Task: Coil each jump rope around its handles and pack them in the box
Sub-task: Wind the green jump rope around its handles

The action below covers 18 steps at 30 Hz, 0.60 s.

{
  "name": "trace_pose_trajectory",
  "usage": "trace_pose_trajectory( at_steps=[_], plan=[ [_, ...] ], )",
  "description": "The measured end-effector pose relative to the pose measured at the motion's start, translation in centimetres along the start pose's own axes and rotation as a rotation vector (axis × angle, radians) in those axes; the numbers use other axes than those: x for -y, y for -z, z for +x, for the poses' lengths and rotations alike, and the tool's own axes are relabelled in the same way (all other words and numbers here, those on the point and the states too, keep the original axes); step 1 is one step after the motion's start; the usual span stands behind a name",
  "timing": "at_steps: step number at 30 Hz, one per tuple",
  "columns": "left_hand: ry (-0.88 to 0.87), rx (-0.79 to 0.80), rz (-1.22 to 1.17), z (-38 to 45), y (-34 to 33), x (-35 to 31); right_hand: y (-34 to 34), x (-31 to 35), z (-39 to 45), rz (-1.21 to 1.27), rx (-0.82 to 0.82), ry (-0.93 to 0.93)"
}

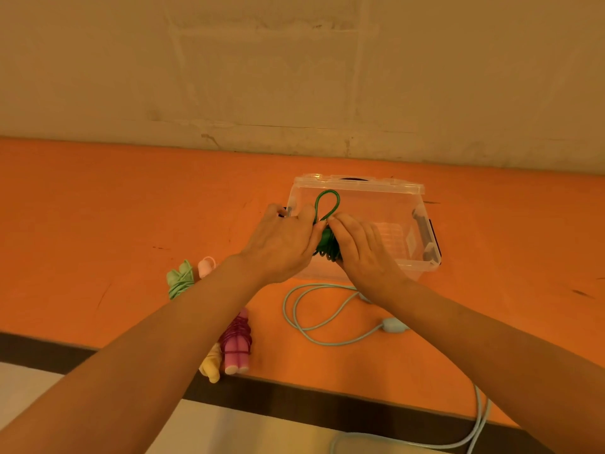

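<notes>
While three coiled bundles wait at the left of the orange table, namely a pale green rope, a pink bundle with a yellow one touching it, the work in hand sits further right, between the two hands. The left hand curls round the near-left side of the dark green rope, its fingers closed on the bundle. That bundle stands roughly upright, long axis running away from the person, with one free loop rising from its top over the clear box. The right hand presses against the bundle's right side, fingertips pinching at the base of the loop; whether they hold the cord itself or only steady it is hard to tell, since the hands cover the handles. The box lies directly behind and below the grip, open, so the bundle probably needs only the loop tucked and a short drop forward. Nearer the person on the right, a light blue rope sprawls uncoiled, trailing off the table edge.
</notes>
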<state>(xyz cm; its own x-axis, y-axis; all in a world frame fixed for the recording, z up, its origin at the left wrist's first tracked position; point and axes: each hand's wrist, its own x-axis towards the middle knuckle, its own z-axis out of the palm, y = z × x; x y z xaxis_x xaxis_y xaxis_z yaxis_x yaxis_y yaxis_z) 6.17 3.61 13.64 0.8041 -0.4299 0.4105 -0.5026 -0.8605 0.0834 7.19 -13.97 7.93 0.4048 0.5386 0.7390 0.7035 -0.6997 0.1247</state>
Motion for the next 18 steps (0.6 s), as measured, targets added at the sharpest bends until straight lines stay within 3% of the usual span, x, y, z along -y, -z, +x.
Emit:
trace_pose_trajectory(
  at_steps=[8,14,18],
  plan=[
    [-0.077,-0.029,0.196,-1.4,-0.1,0.6,-0.2,0.8,0.0,0.035,0.058,0.006],
    [-0.079,-0.170,0.248,-1.1,-1.1,0.2,0.1,0.1,1.0,-0.060,0.111,-0.112],
    [-0.088,-0.205,0.274,-1.1,-1.4,0.4,0.4,-0.5,1.5,-0.160,0.156,-0.090]
  ],
)
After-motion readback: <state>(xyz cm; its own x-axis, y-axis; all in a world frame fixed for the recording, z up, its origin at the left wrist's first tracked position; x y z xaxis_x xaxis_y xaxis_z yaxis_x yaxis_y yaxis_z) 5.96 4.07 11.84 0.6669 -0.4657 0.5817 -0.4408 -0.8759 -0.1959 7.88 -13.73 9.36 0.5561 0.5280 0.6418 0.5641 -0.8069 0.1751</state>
